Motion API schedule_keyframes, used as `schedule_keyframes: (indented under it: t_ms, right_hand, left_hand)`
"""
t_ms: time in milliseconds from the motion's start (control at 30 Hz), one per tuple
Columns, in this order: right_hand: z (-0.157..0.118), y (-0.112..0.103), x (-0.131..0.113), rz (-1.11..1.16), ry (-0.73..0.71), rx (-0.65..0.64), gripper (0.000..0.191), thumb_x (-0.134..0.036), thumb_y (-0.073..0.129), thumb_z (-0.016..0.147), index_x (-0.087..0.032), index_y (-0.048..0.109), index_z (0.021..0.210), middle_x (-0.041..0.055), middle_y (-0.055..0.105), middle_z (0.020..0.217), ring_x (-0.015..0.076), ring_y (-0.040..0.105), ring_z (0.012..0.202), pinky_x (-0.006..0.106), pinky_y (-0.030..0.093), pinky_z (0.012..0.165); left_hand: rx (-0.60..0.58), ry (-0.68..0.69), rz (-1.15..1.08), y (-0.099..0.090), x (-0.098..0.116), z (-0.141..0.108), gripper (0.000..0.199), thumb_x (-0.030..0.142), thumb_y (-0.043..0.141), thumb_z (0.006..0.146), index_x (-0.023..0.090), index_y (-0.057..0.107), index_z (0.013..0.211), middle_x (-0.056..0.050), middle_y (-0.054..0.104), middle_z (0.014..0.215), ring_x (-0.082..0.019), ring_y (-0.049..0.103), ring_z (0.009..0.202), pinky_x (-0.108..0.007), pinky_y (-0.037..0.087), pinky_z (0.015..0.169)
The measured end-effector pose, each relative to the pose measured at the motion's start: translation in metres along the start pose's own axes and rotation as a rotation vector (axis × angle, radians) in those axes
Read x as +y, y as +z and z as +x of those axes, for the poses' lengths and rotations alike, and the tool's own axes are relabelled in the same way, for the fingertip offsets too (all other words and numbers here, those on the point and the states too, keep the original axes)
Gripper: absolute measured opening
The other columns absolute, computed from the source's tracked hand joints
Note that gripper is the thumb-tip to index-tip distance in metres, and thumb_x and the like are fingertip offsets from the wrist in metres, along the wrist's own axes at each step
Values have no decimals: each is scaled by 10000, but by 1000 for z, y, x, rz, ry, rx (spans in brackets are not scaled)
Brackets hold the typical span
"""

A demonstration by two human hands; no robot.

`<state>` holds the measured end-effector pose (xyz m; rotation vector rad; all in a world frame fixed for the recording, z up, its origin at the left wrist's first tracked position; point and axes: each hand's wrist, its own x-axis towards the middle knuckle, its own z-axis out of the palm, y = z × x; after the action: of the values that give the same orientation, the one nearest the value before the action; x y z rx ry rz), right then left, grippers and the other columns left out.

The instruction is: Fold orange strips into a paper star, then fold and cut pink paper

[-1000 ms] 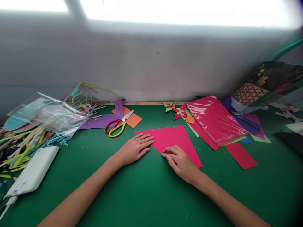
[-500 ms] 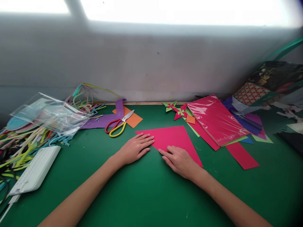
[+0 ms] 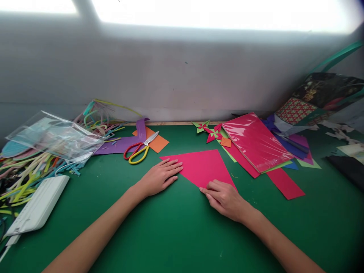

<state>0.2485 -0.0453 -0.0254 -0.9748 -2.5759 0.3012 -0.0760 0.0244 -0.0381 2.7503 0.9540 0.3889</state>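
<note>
pink paper (image 3: 201, 163): centre, under both hands
left hand (image 3: 160, 176): fingers flat, unclenched, on left corner
right hand (image 3: 227, 199): index at near edge; whether pinching, cannot tell
risk: could skew if left hand slackens

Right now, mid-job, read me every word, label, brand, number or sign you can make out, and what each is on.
Readable text: none.
White corded device: faint marks, too small to read.
Pink folding paper: no lettering shows.
Scissors: no lettering legible.
Plastic-wrapped red paper pack: glare on the wrap, no lettering legible.
</note>
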Motion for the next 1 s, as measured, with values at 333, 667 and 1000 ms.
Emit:
schedule_keyframes:
  t_ms: [333,667,1000]
  right_hand:
    - [-22,-7,7,31,-69,-16,299,-140,488,1016,-163,690,1236,59,652,842,200,571,736,342,450,650]
    - [-41,-7,21,130,-96,-16,319,-118,488,983,-182,707,1207,75,694,859,206,594,751,357,475,664]
    - [-54,-19,20,93,-134,-17,327,-73,521,949,-166,713,1198,61,694,820,194,579,718,350,441,647]
  left_hand:
    - [-29,-6,11,0,0,0,510,404,390,1090,334,391,1595,12,466,1606,-230,413,1516,-460,286,1292]
    - [-31,-10,11,0,0,0,514,402,388,1091,336,379,1600,19,458,1610,-224,403,1521,-457,277,1298]
    - [-53,-13,25,-1,1,1,507,406,364,1097,325,387,1597,31,439,1621,-222,378,1535,-451,270,1299]
